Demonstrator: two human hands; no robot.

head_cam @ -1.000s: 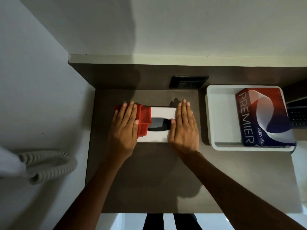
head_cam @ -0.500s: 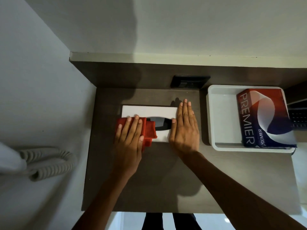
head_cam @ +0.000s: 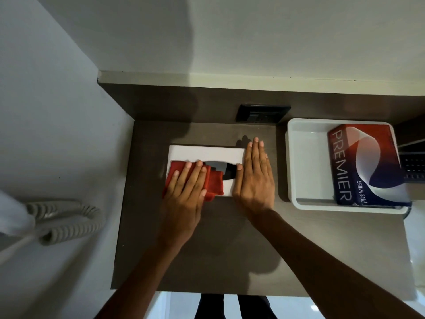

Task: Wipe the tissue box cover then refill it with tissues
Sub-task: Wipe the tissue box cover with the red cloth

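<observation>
A white tissue box cover [head_cam: 207, 153] with a dark oval slot lies flat on the dark brown table [head_cam: 207, 249]. A folded red cloth [head_cam: 213, 183] covers its near left part. My left hand [head_cam: 184, 192] lies flat on the cloth, fingers together, pressing it onto the cover. My right hand [head_cam: 255, 178] rests flat with its palm down on the cover's right end, its thumb beside the slot. A red, white and blue pack of Premier tissues [head_cam: 363, 164] sits in a white tray [head_cam: 305, 157] to the right.
A black wall socket [head_cam: 263, 113] sits on the back panel behind the cover. A coiled grey phone cord [head_cam: 66, 219] hangs on the wall at the left. A dark device [head_cam: 414, 166] is partly visible at the far right edge.
My left hand slid the red cloth from the cover's far left edge toward me, onto its near left part. My right hand stayed on the right end.
</observation>
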